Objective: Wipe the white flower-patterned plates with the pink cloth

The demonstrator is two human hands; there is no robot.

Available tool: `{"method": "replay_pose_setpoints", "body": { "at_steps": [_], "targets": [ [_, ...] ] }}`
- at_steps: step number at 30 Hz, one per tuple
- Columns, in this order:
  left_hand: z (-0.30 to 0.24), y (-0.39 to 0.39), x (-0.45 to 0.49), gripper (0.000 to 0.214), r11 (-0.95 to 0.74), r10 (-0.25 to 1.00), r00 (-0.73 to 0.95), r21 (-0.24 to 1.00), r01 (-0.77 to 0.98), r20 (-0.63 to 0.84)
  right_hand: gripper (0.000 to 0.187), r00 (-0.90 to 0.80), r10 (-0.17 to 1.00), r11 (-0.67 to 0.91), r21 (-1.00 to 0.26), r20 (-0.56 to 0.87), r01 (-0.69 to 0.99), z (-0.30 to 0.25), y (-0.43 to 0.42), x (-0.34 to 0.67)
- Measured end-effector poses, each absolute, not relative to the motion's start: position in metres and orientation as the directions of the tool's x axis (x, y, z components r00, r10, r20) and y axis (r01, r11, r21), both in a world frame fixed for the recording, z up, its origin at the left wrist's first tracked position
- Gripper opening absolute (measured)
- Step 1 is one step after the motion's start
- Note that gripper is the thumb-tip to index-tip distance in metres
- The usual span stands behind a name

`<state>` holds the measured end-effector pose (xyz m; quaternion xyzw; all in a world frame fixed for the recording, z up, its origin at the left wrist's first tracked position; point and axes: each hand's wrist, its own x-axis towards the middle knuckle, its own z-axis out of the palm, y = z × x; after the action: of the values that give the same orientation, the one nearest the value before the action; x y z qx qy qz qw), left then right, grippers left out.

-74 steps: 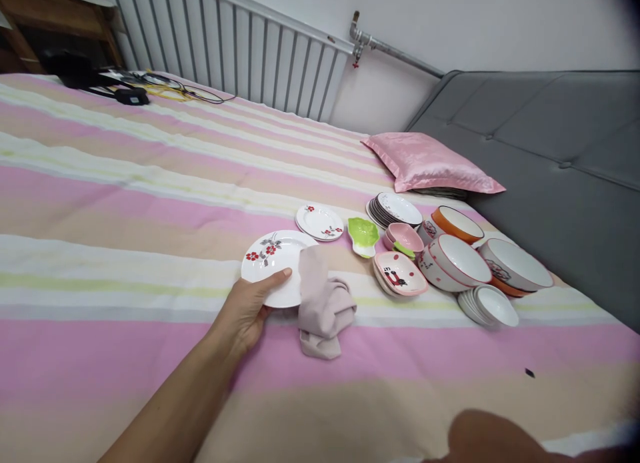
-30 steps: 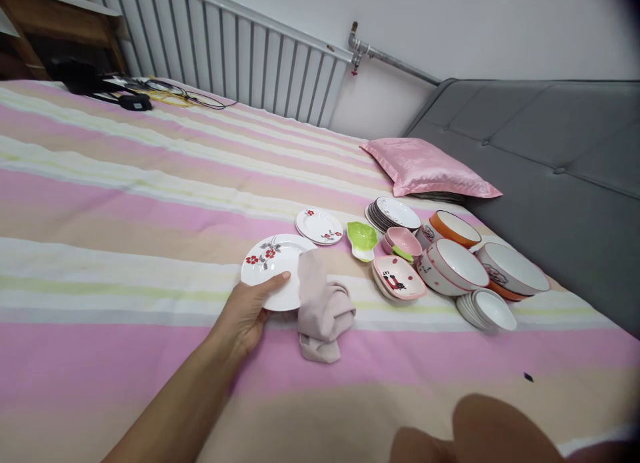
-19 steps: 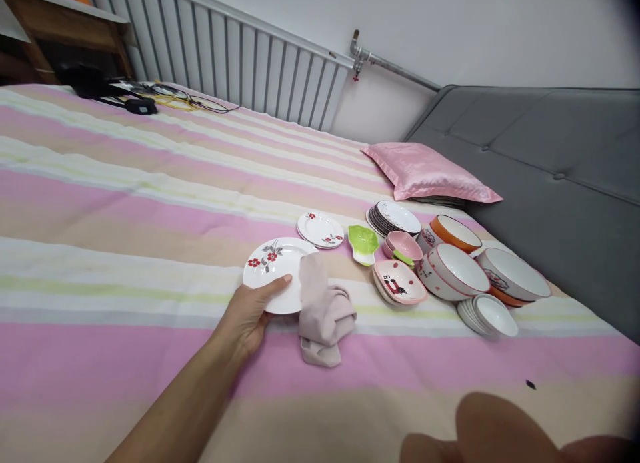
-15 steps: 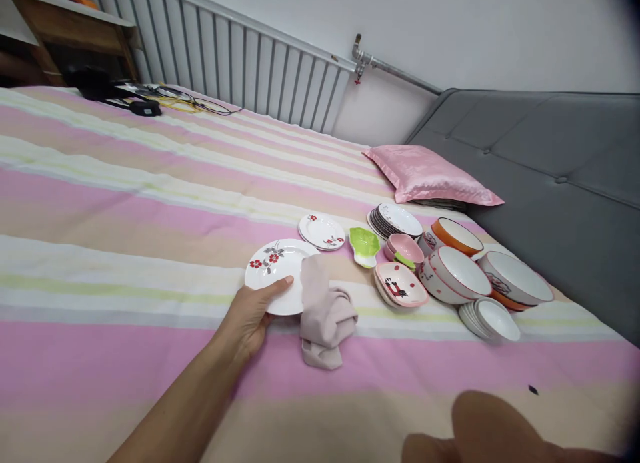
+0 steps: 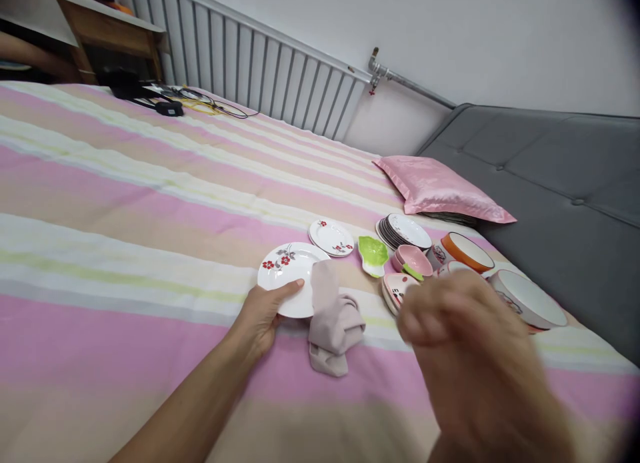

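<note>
My left hand (image 5: 265,316) grips a white plate (image 5: 293,273) with red flowers and grey leaves, thumb on top and fingers beneath. A pale pinkish-grey cloth (image 5: 333,323) drapes over the plate's right side and hangs off its edge. My right hand (image 5: 460,329) is raised close to the camera in front of the bowls, its fingers curled but smeared by motion; whether it holds anything is unclear. Just beyond the held plate lie similar small flowered plates (image 5: 331,239), with a green leaf-shaped dish (image 5: 373,254) to their right.
On the striped bed (image 5: 150,283) stand stacked plates (image 5: 410,231), pink bowls (image 5: 414,259), a cat-print dish (image 5: 397,291) and larger bowls (image 5: 533,299), one orange-banded (image 5: 469,251). A pink pillow (image 5: 445,189) lies by the grey headboard (image 5: 550,156). Cables (image 5: 210,104) lie near the radiator (image 5: 270,63).
My right hand has risen from the bottom edge to in front of the bowls, hiding some of them. My left hand keeps its hold on the plate. The whole view has shifted slightly.
</note>
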<state>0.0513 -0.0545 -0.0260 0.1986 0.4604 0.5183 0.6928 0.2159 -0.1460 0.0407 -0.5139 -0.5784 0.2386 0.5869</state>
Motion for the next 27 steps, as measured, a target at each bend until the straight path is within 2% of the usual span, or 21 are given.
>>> {"method": "replay_pose_setpoints", "body": {
  "at_steps": [2, 5, 7, 9, 11, 16, 21, 27],
  "targets": [
    [-0.028, -0.055, 0.050, 0.049, 0.379, 0.903, 0.042, 0.748, -0.545, -0.427, 0.024, 0.282, 0.890, 0.201, -0.865, 0.357, 0.461, 0.044, -0.114, 0.206],
    [-0.030, -0.055, 0.049, 0.051, 0.373, 0.904, 0.042, 0.737, -0.564, -0.425, 0.034, 0.290, 0.937, -0.059, -0.730, 0.195, 0.681, 0.028, -0.082, 0.199],
    [-0.031, -0.055, 0.049, 0.051, 0.360, 0.910, 0.040, 0.739, -0.569, -0.413, 0.038, 0.221, 0.973, -0.124, -0.669, 0.062, 0.733, 0.012, -0.072, 0.196],
    [-0.031, -0.056, 0.049, 0.048, 0.347, 0.917, 0.033, 0.756, -0.555, -0.397, 0.037, 0.183, 0.983, -0.145, -0.615, 0.000, 0.775, -0.003, -0.067, 0.190],
    [-0.030, -0.057, 0.049, 0.046, 0.328, 0.922, -0.006, 0.790, -0.518, -0.387, 0.034, 0.176, 0.984, -0.131, -0.619, 0.011, 0.775, -0.014, -0.064, 0.183],
    [-0.024, -0.059, 0.049, 0.046, 0.264, 0.940, -0.095, 0.875, -0.407, -0.328, 0.026, 0.212, 0.972, -0.069, -0.738, 0.102, 0.672, -0.024, -0.055, 0.171],
    [-0.016, -0.061, 0.047, 0.044, 0.216, 0.968, -0.050, 0.919, -0.330, -0.245, 0.023, 0.192, 0.960, 0.060, -0.818, 0.205, 0.572, -0.023, -0.053, 0.174],
    [-0.010, -0.060, 0.037, 0.041, 0.150, 0.989, 0.040, 0.962, -0.230, -0.145, 0.025, 0.149, 0.941, 0.184, -0.831, 0.303, 0.526, -0.018, -0.056, 0.178]
  ]
}}
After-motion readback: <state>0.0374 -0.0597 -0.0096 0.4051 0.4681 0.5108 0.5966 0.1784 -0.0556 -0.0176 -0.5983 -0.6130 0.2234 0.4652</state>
